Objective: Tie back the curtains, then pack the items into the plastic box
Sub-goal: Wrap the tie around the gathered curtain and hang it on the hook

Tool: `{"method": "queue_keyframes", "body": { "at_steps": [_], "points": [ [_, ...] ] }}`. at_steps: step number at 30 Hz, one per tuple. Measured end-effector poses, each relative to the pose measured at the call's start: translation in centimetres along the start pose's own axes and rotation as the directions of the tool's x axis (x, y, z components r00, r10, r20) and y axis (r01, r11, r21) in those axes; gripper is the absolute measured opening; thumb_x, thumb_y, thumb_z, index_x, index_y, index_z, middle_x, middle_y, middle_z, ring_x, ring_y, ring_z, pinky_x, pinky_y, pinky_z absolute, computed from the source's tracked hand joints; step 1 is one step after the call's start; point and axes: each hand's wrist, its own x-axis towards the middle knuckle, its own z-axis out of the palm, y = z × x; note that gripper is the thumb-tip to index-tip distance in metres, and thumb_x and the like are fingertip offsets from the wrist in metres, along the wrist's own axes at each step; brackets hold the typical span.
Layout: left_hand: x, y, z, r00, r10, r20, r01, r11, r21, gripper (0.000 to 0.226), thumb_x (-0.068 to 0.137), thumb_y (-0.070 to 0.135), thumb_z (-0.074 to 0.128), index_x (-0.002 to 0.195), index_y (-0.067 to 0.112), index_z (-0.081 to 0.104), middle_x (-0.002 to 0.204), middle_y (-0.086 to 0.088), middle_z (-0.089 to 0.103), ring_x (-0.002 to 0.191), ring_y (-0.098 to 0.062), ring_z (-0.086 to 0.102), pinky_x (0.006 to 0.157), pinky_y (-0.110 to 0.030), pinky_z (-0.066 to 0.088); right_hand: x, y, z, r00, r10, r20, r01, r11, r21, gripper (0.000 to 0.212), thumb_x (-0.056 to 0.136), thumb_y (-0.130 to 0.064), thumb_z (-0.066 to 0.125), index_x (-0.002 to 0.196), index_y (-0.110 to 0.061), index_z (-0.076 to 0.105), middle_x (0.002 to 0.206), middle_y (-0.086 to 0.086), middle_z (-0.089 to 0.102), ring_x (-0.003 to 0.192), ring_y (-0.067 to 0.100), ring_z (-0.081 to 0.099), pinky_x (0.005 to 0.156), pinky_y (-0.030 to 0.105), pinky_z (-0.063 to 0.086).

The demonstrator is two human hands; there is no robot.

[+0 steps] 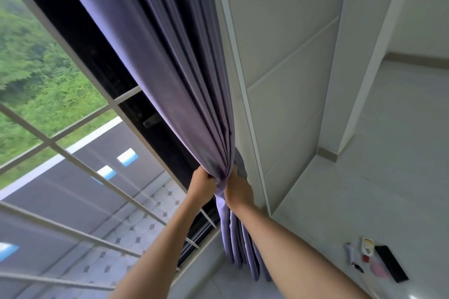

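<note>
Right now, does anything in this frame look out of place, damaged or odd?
Nothing looks damaged or spilled. Both hands, left hand and right hand, grip the bunched purple curtain by the window. A few small items lie loose on the white floor at lower right; no plastic box is in view.

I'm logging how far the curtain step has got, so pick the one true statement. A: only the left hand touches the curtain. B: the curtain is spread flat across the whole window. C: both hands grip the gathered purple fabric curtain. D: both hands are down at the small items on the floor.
C: the left hand and right hand both clutch the bunched purple fabric curtain beside the white wall.
</note>
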Motion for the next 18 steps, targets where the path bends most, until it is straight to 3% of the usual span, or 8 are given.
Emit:
{"method": "queue_keyframes", "body": {
  "at_steps": [2,3,7,9,11,13,15,18],
  "points": [
    [-0.7,-0.2,0.5,0.998,0.062,0.015,-0.063,0.995,0.083,0.012,0.085,0.001,0.050,0.091,0.001,0.060,0.081,-0.001,0.049,0.092,-0.017,0.040,0.073,-0.027,0.034,0.0,0.2,0.9,0.997,-0.007,-0.076,0.005,1.000,-0.027,0.033,0.100,-0.020,0.034,0.131,-0.012,0.039,0.114,0.017,0.062,0.101,0.034,0.062,0.087,0.041,0.049],
    [-1.0,-0.7,0.7,0.994,0.105,0.036,-0.108,0.988,0.111,0.016,0.082,0.006,0.050,0.091,0.002,0.062,0.088,0.002,0.052,0.101,-0.016,0.036,0.080,-0.029,0.034,0.1,0.5,1.4,0.993,-0.027,-0.115,0.022,0.999,-0.046,0.032,0.099,-0.018,0.032,0.130,-0.012,0.039,0.111,0.017,0.063,0.097,0.034,0.063,0.084,0.042,0.051],
    [-1.7,-1.1,0.6,0.984,0.173,0.033,-0.176,0.960,0.218,0.032,0.067,0.043,0.041,0.082,0.020,0.059,0.095,0.009,0.054,0.109,-0.019,0.030,0.083,-0.033,0.026,-0.3,1.5,2.2,0.978,-0.129,-0.166,0.104,0.983,-0.150,0.038,0.096,-0.031,0.036,0.127,-0.012,0.046,0.115,0.010,0.064,0.104,0.029,0.064,0.087,0.037,0.051],
    [-2.4,-0.9,1.4,0.963,0.261,-0.063,-0.242,0.946,0.214,0.045,0.073,0.062,0.040,0.087,0.028,0.065,0.098,0.015,0.056,0.105,-0.014,0.030,0.084,-0.029,0.028,-0.5,2.3,2.3,0.964,-0.167,-0.209,0.136,0.979,-0.152,0.035,0.096,-0.029,0.039,0.124,-0.012,0.050,0.112,0.008,0.066,0.104,0.027,0.064,0.087,0.036,0.051],
    [-3.1,-0.9,2.8,0.927,0.310,-0.211,-0.261,0.937,0.230,0.043,0.078,0.067,0.048,0.083,0.029,0.066,0.094,0.015,0.057,0.097,-0.011,0.032,0.083,-0.028,0.037,-0.7,3.2,2.5,0.930,-0.236,-0.283,0.186,0.964,-0.191,0.030,0.093,-0.026,0.048,0.116,-0.010,0.059,0.104,0.007,0.070,0.096,0.024,0.068,0.084,0.033,0.053],
    [-3.7,-0.4,4.3,0.911,0.250,-0.329,-0.194,0.962,0.195,0.041,0.076,0.064,0.059,0.081,0.023,0.061,0.085,0.012,0.054,0.091,-0.011,0.036,0.076,-0.028,0.046,-1.0,4.0,2.7,0.911,-0.262,-0.317,0.193,0.953,-0.232,0.031,0.092,-0.027,0.045,0.109,-0.009,0.064,0.098,0.005,0.072,0.090,0.021,0.070,0.081,0.032,0.055],
    [-4.0,0.2,5.4,0.907,0.157,-0.391,-0.121,0.986,0.116,0.049,0.071,0.063,0.066,0.094,0.021,0.056,0.086,0.014,0.051,0.088,-0.010,0.045,0.071,-0.028,0.049,-1.0,5.1,3.1,0.923,-0.272,-0.273,0.181,0.932,-0.315,0.041,0.092,-0.032,0.034,0.109,-0.009,0.064,0.097,0.004,0.072,0.091,0.020,0.069,0.083,0.033,0.055],
    [-3.6,1.1,6.0,0.908,0.061,-0.415,-0.049,0.998,0.038,0.059,0.069,0.063,0.069,0.107,0.022,0.054,0.089,0.015,0.054,0.079,-0.009,0.055,0.068,-0.027,0.052,-0.8,6.1,2.8,0.922,-0.259,-0.288,0.161,0.932,-0.324,0.027,0.083,-0.020,0.063,0.104,-0.004,0.067,0.088,0.006,0.073,0.080,0.021,0.071,0.074,0.033,0.057]
  ]
}}
